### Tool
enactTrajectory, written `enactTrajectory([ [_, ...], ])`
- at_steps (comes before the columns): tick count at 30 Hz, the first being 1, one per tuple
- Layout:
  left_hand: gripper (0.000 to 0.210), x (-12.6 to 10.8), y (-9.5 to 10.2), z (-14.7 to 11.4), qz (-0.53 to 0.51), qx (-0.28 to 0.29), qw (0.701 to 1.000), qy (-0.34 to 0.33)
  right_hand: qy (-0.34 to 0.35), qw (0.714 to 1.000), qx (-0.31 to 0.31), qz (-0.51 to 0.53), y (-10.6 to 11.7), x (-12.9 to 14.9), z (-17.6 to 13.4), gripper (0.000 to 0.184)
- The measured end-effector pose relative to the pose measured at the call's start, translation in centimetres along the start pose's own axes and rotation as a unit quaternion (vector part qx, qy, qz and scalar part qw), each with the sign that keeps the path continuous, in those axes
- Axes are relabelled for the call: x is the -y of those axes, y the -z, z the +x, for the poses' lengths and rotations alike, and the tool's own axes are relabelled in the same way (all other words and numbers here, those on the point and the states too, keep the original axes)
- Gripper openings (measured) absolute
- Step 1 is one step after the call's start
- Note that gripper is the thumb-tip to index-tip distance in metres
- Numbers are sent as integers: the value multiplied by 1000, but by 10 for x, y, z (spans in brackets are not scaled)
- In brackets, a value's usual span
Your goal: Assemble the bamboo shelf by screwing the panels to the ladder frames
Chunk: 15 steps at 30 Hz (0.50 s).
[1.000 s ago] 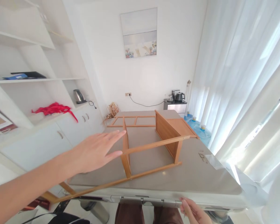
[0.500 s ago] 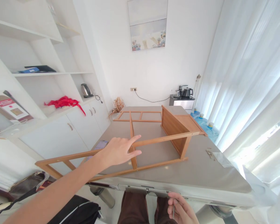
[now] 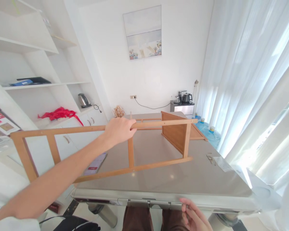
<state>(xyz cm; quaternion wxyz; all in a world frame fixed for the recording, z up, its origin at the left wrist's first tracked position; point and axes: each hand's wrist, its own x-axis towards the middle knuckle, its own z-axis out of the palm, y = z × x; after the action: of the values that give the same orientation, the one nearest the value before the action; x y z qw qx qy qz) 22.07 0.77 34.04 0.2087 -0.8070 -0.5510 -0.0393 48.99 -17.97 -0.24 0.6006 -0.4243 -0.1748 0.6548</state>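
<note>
My left hand is closed around the upper rail of a wooden frame, near the joint with a crosspiece. The frame stands on its long side, tilted up from the grey table. A flat wooden panel is joined at its right end. Low at the table's front edge, my right hand has its fingers curled around a thin metal rod, mostly hidden by the fingers. Several small screws lie on the table at the right, beside a clear plastic bag.
Another wooden piece lies behind the panel. A phone-like flat item rests under the frame's left part. White shelves with a kettle are at the left. Curtains hang at the right, and a coffee stand is at the back.
My left hand went from spread fingers over the frame to gripping its upper rail. The rail now sits higher, with the frame's left end raised. The right hand stays low, holding the rod.
</note>
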Motion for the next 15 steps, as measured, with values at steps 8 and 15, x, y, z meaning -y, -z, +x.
enactTrajectory([
  [8, 34, 15, 34, 12, -28, -9, 1000, 8, 49, 997, -6, -55, -12, 17, 13, 48],
  [15, 39, 40, 56, 3, -83, -28, 995, 43, 207, 937, -100, -263, -19, 94, 34, 58],
])
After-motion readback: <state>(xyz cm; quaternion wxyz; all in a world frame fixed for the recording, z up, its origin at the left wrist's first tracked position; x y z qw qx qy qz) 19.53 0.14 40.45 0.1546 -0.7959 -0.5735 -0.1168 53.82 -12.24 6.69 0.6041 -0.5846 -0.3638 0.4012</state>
